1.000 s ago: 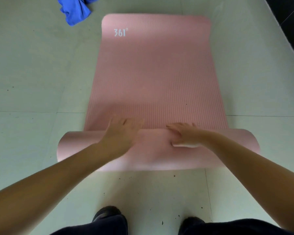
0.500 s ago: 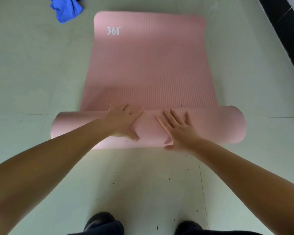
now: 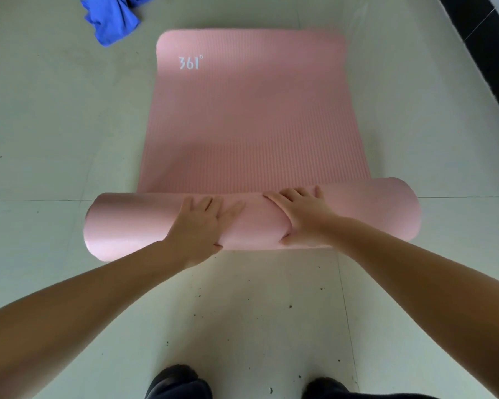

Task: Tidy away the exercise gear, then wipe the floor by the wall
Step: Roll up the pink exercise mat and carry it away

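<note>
Pink yoga mat (image 3: 251,125) lies on the floor (image 3: 46,139), near end already rolled up. Left hand (image 3: 199,223) and right hand (image 3: 303,217) both press flat and open on the roll, nothing gripped. I'd push evenly so the ends don't cone out. Blue cloth (image 3: 113,18) waits beyond the far corner for wiping by the wall.

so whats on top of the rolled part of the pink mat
Both hands press on the roll: the left hand near the middle, the right hand beside it. The palms hide the mat under them, and the roll hides the floor beneath it.
</note>
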{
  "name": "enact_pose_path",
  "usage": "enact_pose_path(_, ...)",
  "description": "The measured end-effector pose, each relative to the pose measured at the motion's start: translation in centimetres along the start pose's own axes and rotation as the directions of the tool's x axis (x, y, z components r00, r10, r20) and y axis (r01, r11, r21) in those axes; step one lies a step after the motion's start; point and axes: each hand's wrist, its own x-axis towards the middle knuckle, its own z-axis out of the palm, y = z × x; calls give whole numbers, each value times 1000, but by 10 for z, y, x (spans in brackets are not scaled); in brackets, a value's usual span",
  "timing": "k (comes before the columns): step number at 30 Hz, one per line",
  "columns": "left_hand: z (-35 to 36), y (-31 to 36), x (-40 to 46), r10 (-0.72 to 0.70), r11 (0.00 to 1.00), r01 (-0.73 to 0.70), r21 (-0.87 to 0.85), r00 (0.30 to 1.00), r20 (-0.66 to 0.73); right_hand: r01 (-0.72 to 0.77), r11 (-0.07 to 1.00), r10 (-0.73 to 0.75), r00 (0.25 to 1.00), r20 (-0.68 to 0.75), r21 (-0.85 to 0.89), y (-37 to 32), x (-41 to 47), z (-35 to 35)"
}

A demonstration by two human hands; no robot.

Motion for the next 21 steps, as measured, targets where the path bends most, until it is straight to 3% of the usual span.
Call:
enact_pose_path(3, -10, 11, -23, 111, 983, -94, -156, 989, 102, 24, 998, -35, 981, 192, 58, -7, -19, 2)
enact_pose_path(6, -19, 18, -32, 201, 959, -95, -266, 892, 405, 31, 989, -89, 905, 416, 144, -18, -33, 4)
enact_pose_path(10, -17, 0, -11, 285, 895, -24, -446, 800, 528, -48, 949, -127, 847, 517, 311, -17, -28, 5)
enact_pose_path(13, -21, -22, 6, 204, 910, 14, -415, 855, 477, -87, 933, -68, 911, 407, 350, 0, -16, -1)
enact_pose_path(16, -33, -40, 13, -102, 955, 151, -254, 975, 195, -122, 928, 116, 993, 37, 352, 5, -14, -3)
enact_pose_path(18, -37, -34, 8, -236, 930, 235, -281, 971, 33, -90, 957, 144, 973, -183, 277, 2, -16, 0)
enact_pose_path(21, -27, 1, -4, -116, 970, 139, -198, 986, 121, 14, 972, 55, 955, -290, 233, 0, -22, 11)
